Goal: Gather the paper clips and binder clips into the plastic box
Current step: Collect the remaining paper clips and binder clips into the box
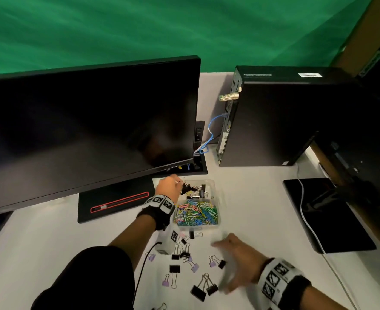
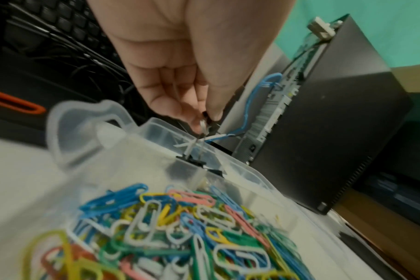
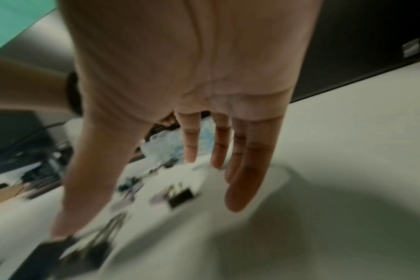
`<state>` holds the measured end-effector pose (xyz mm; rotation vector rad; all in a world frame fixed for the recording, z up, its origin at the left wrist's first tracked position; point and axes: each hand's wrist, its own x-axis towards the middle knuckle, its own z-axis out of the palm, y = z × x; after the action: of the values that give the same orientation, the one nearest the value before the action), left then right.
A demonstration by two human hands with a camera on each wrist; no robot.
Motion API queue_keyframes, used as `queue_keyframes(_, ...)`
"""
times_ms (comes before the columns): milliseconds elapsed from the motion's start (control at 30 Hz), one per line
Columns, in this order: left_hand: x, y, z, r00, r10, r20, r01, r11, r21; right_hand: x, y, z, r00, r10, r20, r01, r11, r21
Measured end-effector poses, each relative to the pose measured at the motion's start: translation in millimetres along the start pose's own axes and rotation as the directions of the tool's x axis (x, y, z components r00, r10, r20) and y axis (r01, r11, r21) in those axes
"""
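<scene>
Fingers [image 2: 199, 106] of the left hand [image 1: 168, 188] pinch a black binder clip [image 1: 185, 188] by its wire handles, so it hangs over the far half of the clear plastic box [image 1: 215, 191], near the middle of the head picture. That half already has other binder clips, so my guess is this one goes there too. The near half is full of colored paper clips [image 1: 198, 213]. Lower right, the right hand [image 1: 236, 265] has its fingers straight and spread, holding nothing, low over the loose binder clips [image 1: 184, 262] on the white table [image 1: 262, 198]. It looks ready to grab more. Behind the box stand a dark monitor [image 1: 90, 126] and a black computer tower [image 1: 278, 117].
</scene>
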<state>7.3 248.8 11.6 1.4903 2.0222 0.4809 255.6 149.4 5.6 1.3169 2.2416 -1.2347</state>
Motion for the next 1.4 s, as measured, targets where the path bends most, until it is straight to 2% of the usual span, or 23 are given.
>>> queue_keyframes(133, -2.9, -14.1, -11.1, 1.0, -0.013, 0.024, 0.013, 1.0, -0.011, -0.9, -4.5, 32.4, 0.994, -0.098, -0.041, 0.096, 0.994, -0.044)
queue_keyframes(267, -25.3, -28.6, -22.4, 1.0, -0.006, 0.0, 0.006, 1.0, -0.019, 5.2, -16.7, 46.5, 0.994, -0.101, -0.046, 0.096, 0.989, -0.112)
queue_keyframes(367, -52.1, -42.5, -29.4, 0.999, 0.0, 0.042, -0.003, 0.997, 0.074, 15.0, -23.9, 50.3, 0.991, -0.11, -0.081, 0.099, 0.987, -0.13)
queue_keyframes(500, -96.4, -64.5, -29.2, 0.973, -0.103, 0.208, 0.065, 0.982, 0.179, 31.4, -31.4, 52.7, 0.985, -0.12, -0.127, 0.109, 0.99, -0.091)
queue_keyframes(600, -126.5, -81.3, -26.5, 0.912, -0.159, 0.379, 0.081, 0.973, 0.215, 43.3, -37.7, 52.9, 0.979, -0.124, -0.165, 0.117, 0.992, -0.052)
queue_keyframes(667, -143.1, -87.6, -25.1, 0.878, -0.133, 0.461, 0.032, 0.975, 0.22, 51.0, -42.6, 52.7, 0.974, -0.132, -0.185, 0.125, 0.991, -0.048)
queue_keyframes(833, -179.4, -99.4, -12.8, 0.84, -0.03, 0.542, -0.096, 0.974, 0.203, 58.9, -53.8, 52.0, 0.977, -0.148, -0.154, 0.129, 0.983, -0.131)
queue_keyframes(933, -197.0, -105.5, -2.3, 0.851, 0.019, 0.524, -0.177, 0.951, 0.253, 58.1, -57.5, 50.6, 0.981, -0.15, -0.12, 0.13, 0.979, -0.16)
queue_keyframes(1067, -201.6, -106.0, 12.4, 0.911, 0.053, 0.409, -0.165, 0.955, 0.245, 56.1, -60.3, 50.2, 0.979, -0.179, -0.097, 0.159, 0.97, -0.183)
queue_keyframes(1167, -194.7, -101.5, 22.1, 0.936, 0.08, 0.342, -0.166, 0.959, 0.228, 54.5, -62.7, 51.9, 0.974, -0.206, -0.089, 0.186, 0.963, -0.193)
queue_keyframes(1300, -181.1, -91.7, 31.2, 0.949, 0.098, 0.301, -0.147, 0.979, 0.144, 55.1, -65.1, 56.6, 0.975, -0.204, -0.092, 0.183, 0.964, -0.192)
queue_keyframes(1400, -172.1, -84.4, 32.8, 0.944, 0.106, 0.313, -0.15, 0.981, 0.122, 55.7, -65.4, 56.0, 0.978, -0.18, -0.109, 0.161, 0.974, -0.162)
